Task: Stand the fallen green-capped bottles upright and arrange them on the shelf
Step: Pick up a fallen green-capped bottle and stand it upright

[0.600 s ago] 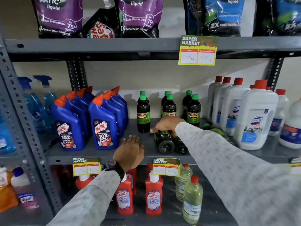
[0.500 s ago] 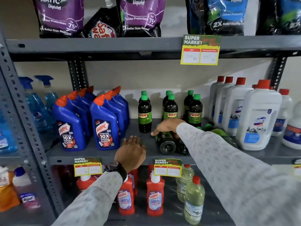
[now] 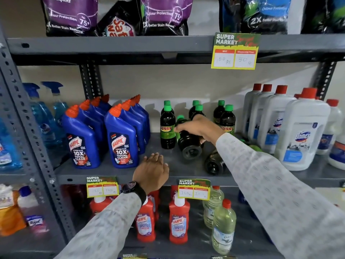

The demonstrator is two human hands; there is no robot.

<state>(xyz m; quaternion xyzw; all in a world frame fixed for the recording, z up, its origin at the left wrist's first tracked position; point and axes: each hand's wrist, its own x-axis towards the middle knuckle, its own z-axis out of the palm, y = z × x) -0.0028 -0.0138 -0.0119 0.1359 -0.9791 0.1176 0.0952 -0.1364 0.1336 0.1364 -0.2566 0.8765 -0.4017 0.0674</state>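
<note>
Green-capped bottle [image 3: 188, 141], tilted, gripped in the right hand [image 3: 197, 128]; left hand [image 3: 151, 171] lies open-palmed at the shelf [image 3: 115, 175] front edge.

Both arms are stretched forward in pale grey patterned sleeves. The left hand [image 3: 151, 171] sits low and near, palm down, fingers [image 3: 155, 158] straight and held loosely together pointing toward the far side, not gripping anything, just flat by the front edge. There's a black round-faced wristwatch [image 3: 133, 189] strapped on that wrist, right where the sleeve cuff ends. The right arm comes in from the lower right on a diagonal and reaches further in than the left. The right hand [image 3: 198, 128] is knuckles-up, fingers curled down and closed around the dark green-capped plastic bottle [image 3: 186, 141], which is tilted with its base facing the camera.
</note>
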